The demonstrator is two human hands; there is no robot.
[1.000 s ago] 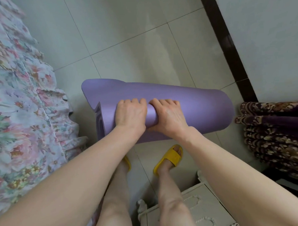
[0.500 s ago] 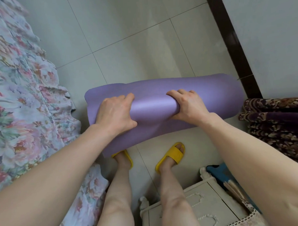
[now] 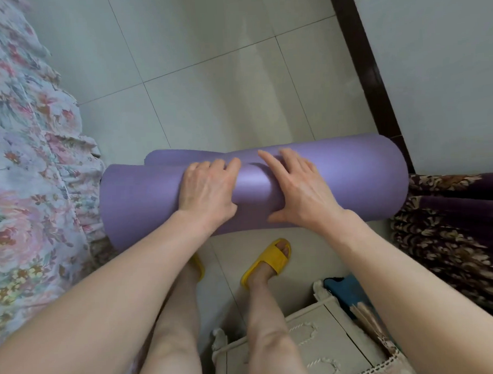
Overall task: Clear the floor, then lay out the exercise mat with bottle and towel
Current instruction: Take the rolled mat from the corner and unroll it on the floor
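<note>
A purple exercise mat (image 3: 349, 179), still rolled, lies crosswise low over the tiled floor (image 3: 222, 103), between the bed on the left and the wall on the right. My left hand (image 3: 207, 190) lies on top of the roll left of its middle, fingers curled over the far side. My right hand (image 3: 299, 190) presses on the roll just right of it, fingers spread flat and thumb under the near side. A loose layer of the mat (image 3: 165, 156) peeks out behind the left end. No bottle or towel is in view.
A bed with a floral cover (image 3: 27, 173) runs along the left. A dark patterned purple fabric (image 3: 453, 220) hangs at the right, below a white wall with a dark skirting strip (image 3: 358, 54). A pale carved cabinet (image 3: 317, 345) stands behind my feet in yellow slippers (image 3: 268, 259).
The roll has dropped lower and swung level across the floor. My hands shifted back toward its middle, and the right hand's fingers have flattened out on top.
</note>
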